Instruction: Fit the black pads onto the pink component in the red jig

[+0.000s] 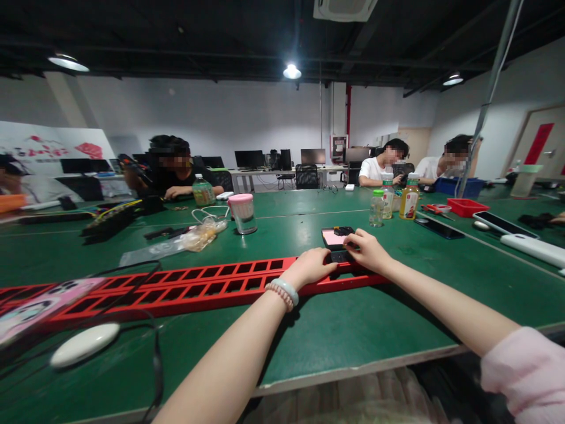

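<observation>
A long red slotted frame [238,281] with rows of rectangular openings lies across the green table in front of me. My left hand [311,266] rests on its right part, fingers bent and closed against a small black block [339,257] seated at the frame. Just to the right, my right hand [366,250] has its fingers pinched together at the block's other end; what lies between its fingertips is hidden. Behind the block sits a shallow open box with a pink inside [332,238], with small black parts [342,231] at its far edge.
On the left are a pink patterned case [48,306], a white oval object [85,345] and loose black cables [158,359]. Farther back stand a pink-lidded cup [242,215], drink bottles [409,199] and a red tray [468,207]. A phone [439,228] lies right. Several people sit across the table.
</observation>
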`<state>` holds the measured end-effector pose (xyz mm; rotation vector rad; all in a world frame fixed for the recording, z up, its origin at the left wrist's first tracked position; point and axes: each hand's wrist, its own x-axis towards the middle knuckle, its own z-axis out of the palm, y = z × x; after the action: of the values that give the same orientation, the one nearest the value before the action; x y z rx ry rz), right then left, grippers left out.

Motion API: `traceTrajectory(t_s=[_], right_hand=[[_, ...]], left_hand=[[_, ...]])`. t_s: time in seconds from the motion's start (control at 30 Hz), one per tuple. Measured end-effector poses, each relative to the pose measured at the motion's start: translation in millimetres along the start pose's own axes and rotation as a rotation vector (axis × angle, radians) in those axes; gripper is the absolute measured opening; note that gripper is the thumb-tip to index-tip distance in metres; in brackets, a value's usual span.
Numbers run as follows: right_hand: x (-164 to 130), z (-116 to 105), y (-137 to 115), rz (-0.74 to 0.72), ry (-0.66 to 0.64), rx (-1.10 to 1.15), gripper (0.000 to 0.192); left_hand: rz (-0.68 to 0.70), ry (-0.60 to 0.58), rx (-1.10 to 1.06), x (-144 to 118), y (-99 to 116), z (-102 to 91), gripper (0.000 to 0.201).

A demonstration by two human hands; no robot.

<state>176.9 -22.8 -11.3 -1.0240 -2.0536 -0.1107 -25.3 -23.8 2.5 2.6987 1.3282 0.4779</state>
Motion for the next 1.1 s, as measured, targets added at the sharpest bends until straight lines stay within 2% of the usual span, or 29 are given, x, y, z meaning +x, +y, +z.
traceTrajectory(t_s=[0.33, 0.53, 0.73, 0.87, 1.1], right_hand=[[-6, 2, -23, -0.082, -0.067, 0.107, 0.023], [-7, -2, -33, -0.099, -0.119, 0.138, 0.015], [-9, -3, -37, -0.058, -0.162, 0.173, 0.017], [-12, 0, -38, -0.086, -0.153, 0.199, 0.021], [-14, 1, -40, -0.121, -0.165, 0.265, 0.015]], left_hand=[[0.053, 0.055, 0.015, 0, -3, 2.8, 0.036], [0.065, 0.070, 0.024, -2, -1, 0.4, 0.031], [0.132, 0.092, 0.109, -4, 5, -7.1, 0.023], [0.175, 0.053, 0.121, -6, 5, -12.1, 0.019], [0.245, 0.009, 0.059, -8, 4, -15.2, 0.024]])
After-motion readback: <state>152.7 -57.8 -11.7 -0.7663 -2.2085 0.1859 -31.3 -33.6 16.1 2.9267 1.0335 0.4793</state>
